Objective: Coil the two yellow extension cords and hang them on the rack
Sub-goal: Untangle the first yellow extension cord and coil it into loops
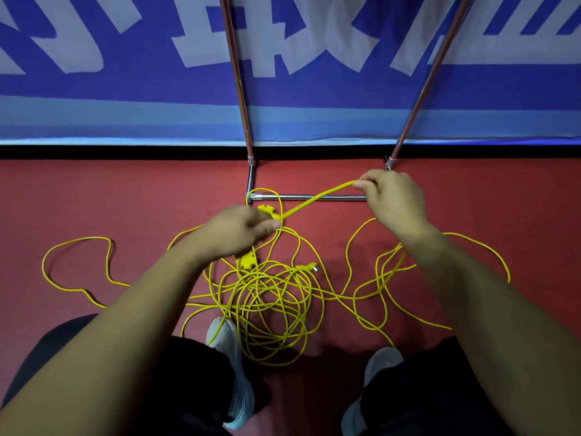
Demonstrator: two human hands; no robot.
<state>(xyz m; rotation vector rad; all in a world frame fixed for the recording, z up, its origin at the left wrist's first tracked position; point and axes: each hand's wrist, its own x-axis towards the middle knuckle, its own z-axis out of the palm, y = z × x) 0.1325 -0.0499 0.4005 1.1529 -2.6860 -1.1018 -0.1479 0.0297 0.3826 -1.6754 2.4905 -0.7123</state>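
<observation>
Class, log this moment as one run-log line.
left hand: pinches cord | right hand: pinches cord | cord: taut between hands | tangle: on floor

Both bare forearms are extending forward and converging slightly. The left hand (234,231) is pinching the yellow cord (314,201) between thumb and curled fingers, palm facing down. The right hand (394,199), held further forward, is gripping the same taut stretch of cord at its fingertips, knuckles facing up.
</observation>
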